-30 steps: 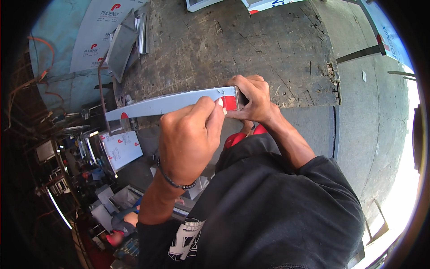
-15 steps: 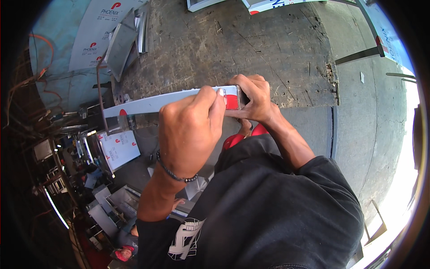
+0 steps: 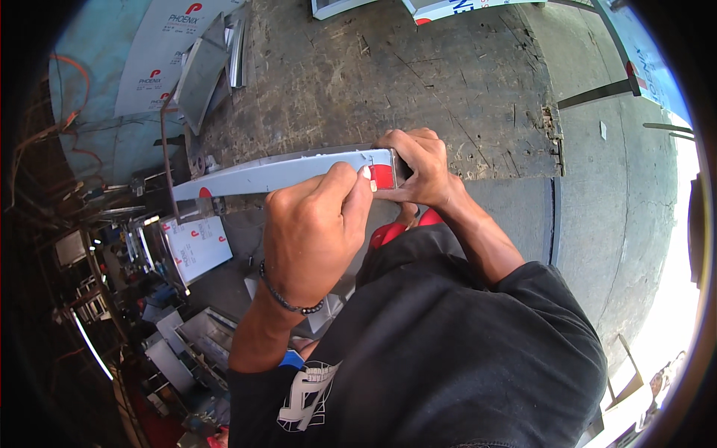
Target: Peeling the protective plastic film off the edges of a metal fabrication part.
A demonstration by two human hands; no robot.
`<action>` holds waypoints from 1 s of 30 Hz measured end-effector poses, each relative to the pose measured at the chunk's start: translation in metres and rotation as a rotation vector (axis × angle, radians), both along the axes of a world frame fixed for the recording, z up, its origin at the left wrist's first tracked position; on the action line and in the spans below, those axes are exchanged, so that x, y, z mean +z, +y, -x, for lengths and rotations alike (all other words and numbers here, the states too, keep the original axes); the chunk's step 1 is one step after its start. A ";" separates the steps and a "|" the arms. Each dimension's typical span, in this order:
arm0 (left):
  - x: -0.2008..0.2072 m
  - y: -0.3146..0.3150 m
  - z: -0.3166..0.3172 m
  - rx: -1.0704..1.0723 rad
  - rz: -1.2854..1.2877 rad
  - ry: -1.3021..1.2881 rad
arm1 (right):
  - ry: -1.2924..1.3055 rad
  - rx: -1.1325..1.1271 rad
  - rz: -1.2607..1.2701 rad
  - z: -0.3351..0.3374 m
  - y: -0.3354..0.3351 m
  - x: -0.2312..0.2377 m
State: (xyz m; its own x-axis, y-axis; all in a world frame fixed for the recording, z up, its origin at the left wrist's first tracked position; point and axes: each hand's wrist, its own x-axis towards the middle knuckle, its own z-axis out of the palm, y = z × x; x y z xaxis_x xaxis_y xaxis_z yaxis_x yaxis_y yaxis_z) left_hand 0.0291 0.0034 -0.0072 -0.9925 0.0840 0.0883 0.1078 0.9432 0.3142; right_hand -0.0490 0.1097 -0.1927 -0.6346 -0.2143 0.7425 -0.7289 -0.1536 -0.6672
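A long metal channel [image 3: 254, 175] in pale protective film with red marks lies crosswise in front of me, at the near edge of the worn wooden table. My right hand [image 3: 423, 163] is wrapped round its right end, thumb below and fingers over the top. My left hand [image 3: 310, 231] is closed in a pinch against the film beside the red patch [image 3: 382, 177] near that end. A small pale bit shows at the fingertips; I cannot tell whether it is film or something else.
The scarred wooden tabletop [image 3: 328, 82] spreads beyond the channel. Bent metal pieces [image 3: 205, 78] lean at its far left, and film-covered profiles [image 3: 441, 9] lie along the far edge. A film-covered sheet [image 3: 198, 246] and metal offcuts [image 3: 213, 336] stand lower left.
My left hand's pinch has slid slightly toward me, down the channel's face. The channel has tilted a little, showing more of its far edge. My right hand keeps its grip.
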 end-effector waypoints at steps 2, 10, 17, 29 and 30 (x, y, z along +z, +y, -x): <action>0.002 -0.001 0.000 0.001 -0.009 -0.005 | 0.004 0.000 0.005 0.001 -0.001 0.003; 0.003 -0.006 0.005 0.112 -0.130 -0.014 | 0.018 -0.022 0.029 0.000 -0.002 0.001; -0.006 -0.016 -0.012 0.245 -0.388 -0.060 | 0.019 -0.021 0.010 0.000 -0.004 0.001; -0.007 -0.019 0.015 -0.013 -0.205 -0.006 | -0.031 -0.048 -0.073 -0.006 0.003 0.000; -0.008 -0.019 0.015 -0.036 -0.213 0.021 | -0.028 -0.053 -0.067 -0.006 0.003 0.000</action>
